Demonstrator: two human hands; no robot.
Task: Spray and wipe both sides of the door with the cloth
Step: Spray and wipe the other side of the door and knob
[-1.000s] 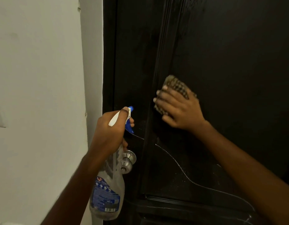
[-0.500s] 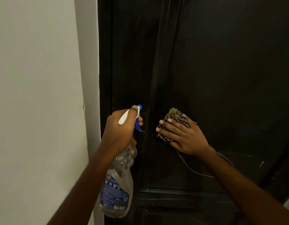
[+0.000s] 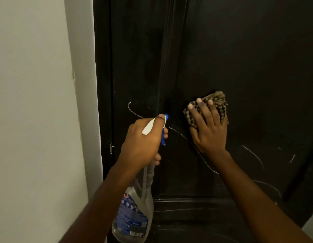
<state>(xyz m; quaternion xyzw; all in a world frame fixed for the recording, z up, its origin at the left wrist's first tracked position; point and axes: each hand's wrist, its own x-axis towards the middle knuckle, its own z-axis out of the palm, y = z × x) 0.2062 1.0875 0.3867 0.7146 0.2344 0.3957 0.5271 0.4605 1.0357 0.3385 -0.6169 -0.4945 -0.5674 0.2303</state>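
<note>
A dark, almost black door [image 3: 240, 58] fills the right of the view, with thin white scratch lines across its lower panel. My right hand [image 3: 207, 127] presses a bunched brown checked cloth [image 3: 217, 102] flat against the door panel, fingers spread over it. My left hand [image 3: 143, 142] grips the neck of a clear spray bottle [image 3: 134, 213] with a white and blue trigger head, its nozzle close to the door's moulding. The bottle hangs down below my fist, its blue label facing me.
A white wall [image 3: 34, 120] and white door frame edge [image 3: 85, 102] stand on the left. A raised vertical moulding [image 3: 167, 58] runs down the door. A horizontal rail [image 3: 196, 200] crosses the door below my hands.
My right hand has slid the cloth rightward and slightly up across the panel after sweeping downward. The left hand has stayed beside it with the bottle. The door knob is no longer visible.
</note>
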